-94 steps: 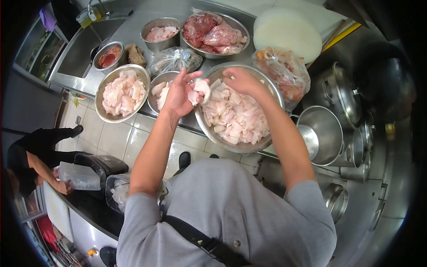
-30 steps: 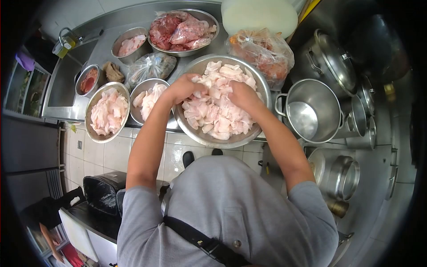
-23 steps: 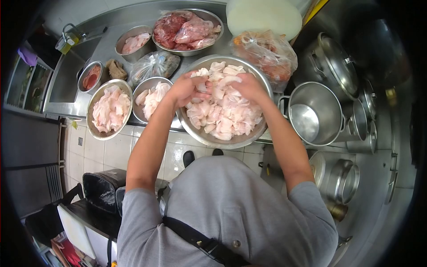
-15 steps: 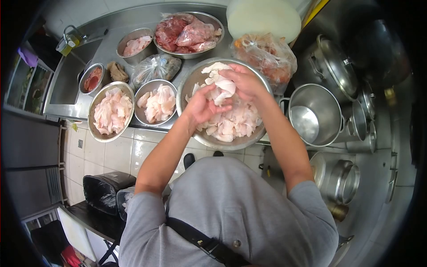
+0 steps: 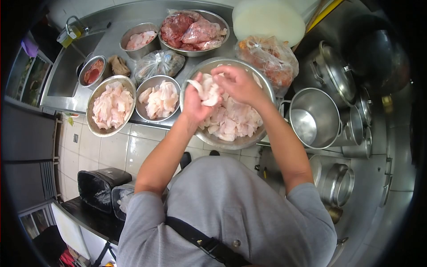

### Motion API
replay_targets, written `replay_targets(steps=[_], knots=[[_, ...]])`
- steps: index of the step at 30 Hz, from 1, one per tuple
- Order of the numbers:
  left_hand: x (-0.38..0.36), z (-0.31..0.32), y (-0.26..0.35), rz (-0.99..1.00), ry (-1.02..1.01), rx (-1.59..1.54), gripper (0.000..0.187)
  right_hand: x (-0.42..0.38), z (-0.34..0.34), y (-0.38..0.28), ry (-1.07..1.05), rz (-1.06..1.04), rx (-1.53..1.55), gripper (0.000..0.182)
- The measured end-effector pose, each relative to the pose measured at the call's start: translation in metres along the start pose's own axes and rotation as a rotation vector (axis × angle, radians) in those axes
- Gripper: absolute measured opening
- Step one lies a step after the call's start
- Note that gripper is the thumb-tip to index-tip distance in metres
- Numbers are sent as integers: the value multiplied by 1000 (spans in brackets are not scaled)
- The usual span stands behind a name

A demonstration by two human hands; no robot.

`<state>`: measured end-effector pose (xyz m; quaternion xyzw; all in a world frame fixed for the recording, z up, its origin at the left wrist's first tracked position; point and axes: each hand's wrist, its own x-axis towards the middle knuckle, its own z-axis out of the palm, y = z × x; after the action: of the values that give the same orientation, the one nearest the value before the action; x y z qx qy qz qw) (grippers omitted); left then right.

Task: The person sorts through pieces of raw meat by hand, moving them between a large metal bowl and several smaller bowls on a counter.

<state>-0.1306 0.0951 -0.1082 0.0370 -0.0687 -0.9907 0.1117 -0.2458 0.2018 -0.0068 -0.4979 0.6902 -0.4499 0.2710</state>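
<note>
A wide metal bowl [image 5: 208, 139] holds a heap of pale pink raw chicken pieces [image 5: 235, 120]. Over its upper left part, my left hand [image 5: 195, 101] is cupped palm up with whitish chicken pieces [image 5: 207, 90] lying in it, the fingers curled around them. My right hand [image 5: 240, 85] comes over from the right, back of the hand upward. Its fingers bend down onto the upper end of the same pieces; the fingertips are partly hidden. Left of the big bowl, a small metal bowl [image 5: 139, 104] and an oval metal bowl [image 5: 91, 120] contain similar pale pieces.
Behind stand a bowl of bagged red meat [image 5: 191, 31], a metal pot [image 5: 140, 42] of pink meat and a tied plastic bag [image 5: 159, 64]. An orange-filled bag [image 5: 269, 62] and a steel pot [image 5: 313, 118] are at the right. A sink [image 5: 66, 82] lies left.
Both hands have shifted slightly left within the bowl. The chicken pieces, earlier held up between the hands, now lie in the left palm, with the right hand turned over above them.
</note>
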Motion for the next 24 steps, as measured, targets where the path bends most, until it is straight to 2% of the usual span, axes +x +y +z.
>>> replay_targets(steps=[1, 3, 4, 5, 7, 9, 11, 13, 14, 15, 17, 18, 20, 21, 22, 23, 24], knots=[[-10, 10, 10, 2, 4, -3, 41, 1, -2, 6, -5, 2, 1, 27], [-34, 32, 41, 189, 118, 22, 40, 0, -4, 28, -100, 53, -229, 32], [-43, 32, 63, 268, 170, 107, 39, -8, 0, 35, -233, 155, -347, 35], [-55, 31, 88, 345, 224, 191, 38, -20, 10, 61, -238, 156, -343, 35], [-89, 39, 135, 491, 310, 350, 32, -40, 34, 116, -321, -109, -574, 46], [-124, 37, 179, 590, 433, 669, 35, -41, 46, 84, -327, -33, -598, 48], [-155, 4, 241, 633, 601, 1736, 42, -40, 52, 61, -327, 48, -626, 51], [-168, -34, 298, 598, 867, 1652, 47, -41, 55, 53, -308, -3, -547, 52], [-166, -23, 288, 658, 1245, 2093, 45, -40, 57, 55, -305, -4, -548, 52], [-160, -12, 275, 660, 1244, 2093, 45, -39, 60, 61, -292, -10, -591, 46], [-143, 6, 241, 850, 855, 2176, 43, -39, 63, 71, -283, -13, -633, 41], [-130, 11, 214, 844, 855, 2173, 43, -39, 62, 75, -267, -6, -641, 35], [-96, 28, 150, 506, 461, 2227, 38, -41, 59, 87, -253, -1, -655, 29], [-79, 38, 117, 423, 361, 2268, 37, -42, 58, 95, -204, 22, -710, 25], [-70, 49, 89, 246, 122, 2360, 33, -43, 55, 99, -152, 44, -764, 21], [-45, 19, 77, 199, -187, 2443, 31, -45, 50, 98, -149, 44, -765, 21], [-35, 31, 56, 73, -159, 2491, 27, -48, 46, 95, -142, 52, -791, 18]])
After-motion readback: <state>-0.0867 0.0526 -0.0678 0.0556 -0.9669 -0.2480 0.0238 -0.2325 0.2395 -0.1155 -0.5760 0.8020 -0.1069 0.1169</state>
